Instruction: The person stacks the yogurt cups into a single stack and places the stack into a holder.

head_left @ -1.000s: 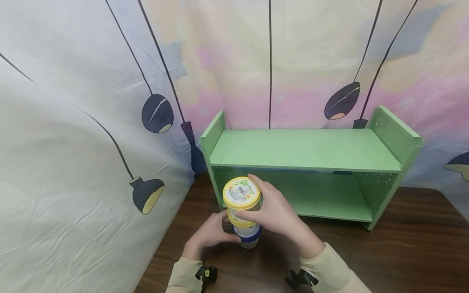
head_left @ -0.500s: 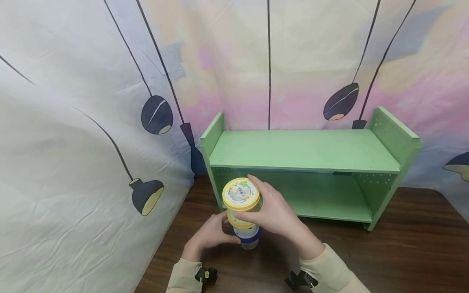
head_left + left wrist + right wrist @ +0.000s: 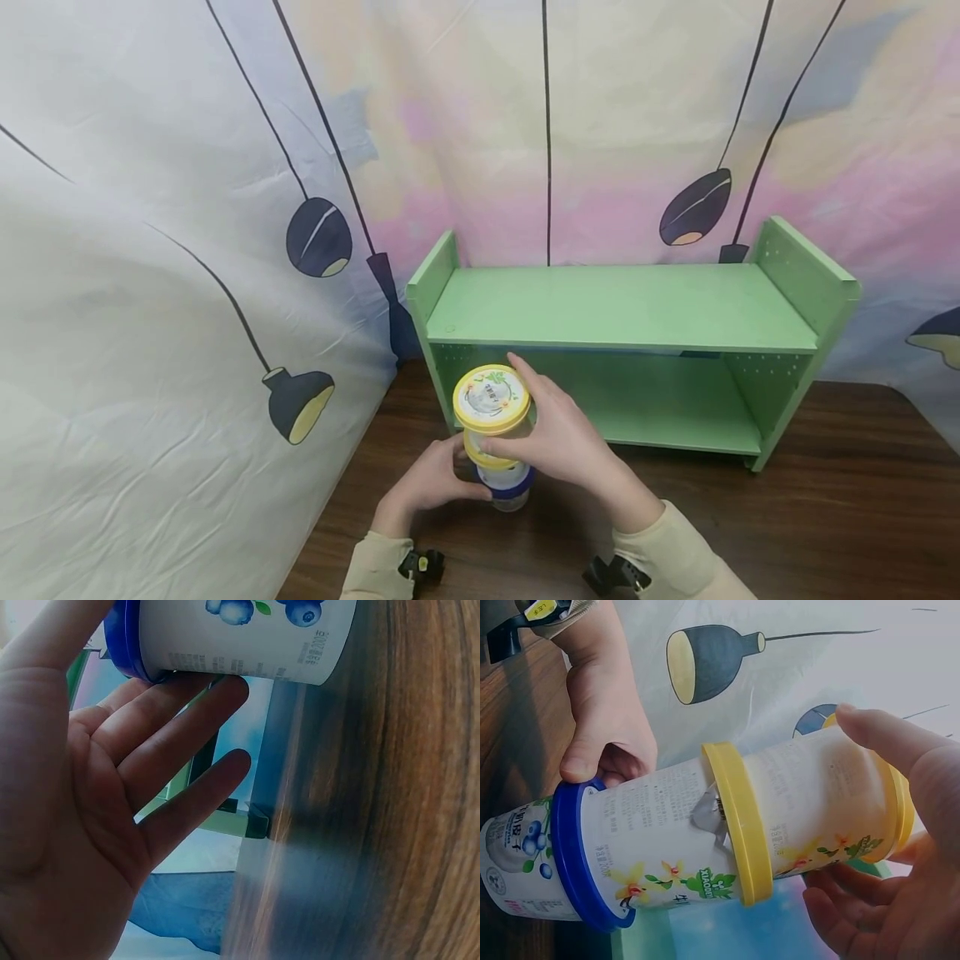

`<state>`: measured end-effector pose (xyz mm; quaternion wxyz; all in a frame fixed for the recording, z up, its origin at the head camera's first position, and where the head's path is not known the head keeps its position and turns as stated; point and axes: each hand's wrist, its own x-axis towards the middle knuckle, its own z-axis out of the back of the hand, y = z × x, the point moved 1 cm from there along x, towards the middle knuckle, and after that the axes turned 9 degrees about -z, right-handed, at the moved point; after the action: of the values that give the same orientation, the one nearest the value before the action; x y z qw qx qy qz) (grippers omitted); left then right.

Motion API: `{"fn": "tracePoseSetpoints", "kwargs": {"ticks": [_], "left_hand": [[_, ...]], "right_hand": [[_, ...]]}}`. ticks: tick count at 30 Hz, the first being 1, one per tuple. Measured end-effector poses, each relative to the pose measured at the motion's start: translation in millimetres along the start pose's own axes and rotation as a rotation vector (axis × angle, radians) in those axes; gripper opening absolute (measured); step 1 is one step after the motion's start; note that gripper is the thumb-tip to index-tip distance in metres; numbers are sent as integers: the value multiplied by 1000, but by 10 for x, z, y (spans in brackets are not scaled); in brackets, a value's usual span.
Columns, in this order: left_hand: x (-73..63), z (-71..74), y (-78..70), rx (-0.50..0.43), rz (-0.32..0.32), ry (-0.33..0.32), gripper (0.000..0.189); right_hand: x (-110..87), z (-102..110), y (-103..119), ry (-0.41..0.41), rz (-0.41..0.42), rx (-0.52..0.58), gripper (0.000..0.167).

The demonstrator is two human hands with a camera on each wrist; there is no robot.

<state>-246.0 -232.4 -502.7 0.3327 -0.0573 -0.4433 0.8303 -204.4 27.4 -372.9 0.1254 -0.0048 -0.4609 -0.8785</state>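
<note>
Three yogurt tubs stand stacked on the wooden table in front of the shelf. The lowest tub point(image 3: 525, 855) has a blue lid and printed blueberries. On it sits a white middle tub point(image 3: 652, 832) with a yellow lid and flower print. Another yellow-lidded tub, the top tub point(image 3: 491, 400), crowns the stack. My left hand point(image 3: 429, 481) holds the lowest tub around its blue lid, thumb on the rim and fingers on the far side. My right hand point(image 3: 564, 435) grips the top tub from the right, thumb in front and fingers behind it. The stack leans slightly in the right wrist view.
Right behind the tubs stands a green two-tier shelf point(image 3: 622, 308) with raised side panels. A dark brown wooden table point(image 3: 810, 517) lies under everything. Printed cloth point(image 3: 480, 150) with painted lamps hangs behind and along the left side.
</note>
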Motion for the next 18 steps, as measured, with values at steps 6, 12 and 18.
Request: {"fn": "tracePoseSetpoints", "kwargs": {"ticks": [6,12,18], "left_hand": [[-8,0,-20,25,13,2,78],[-4,-6,-38,37,8,11,77],[-23,79,-28,-57,27,23,86]], "right_hand": [[-80,21,-140,41,-5,144,135],[-174,49,-350,59,-16,289,130],[-242,98,-543,60,-80,324,121]]}}
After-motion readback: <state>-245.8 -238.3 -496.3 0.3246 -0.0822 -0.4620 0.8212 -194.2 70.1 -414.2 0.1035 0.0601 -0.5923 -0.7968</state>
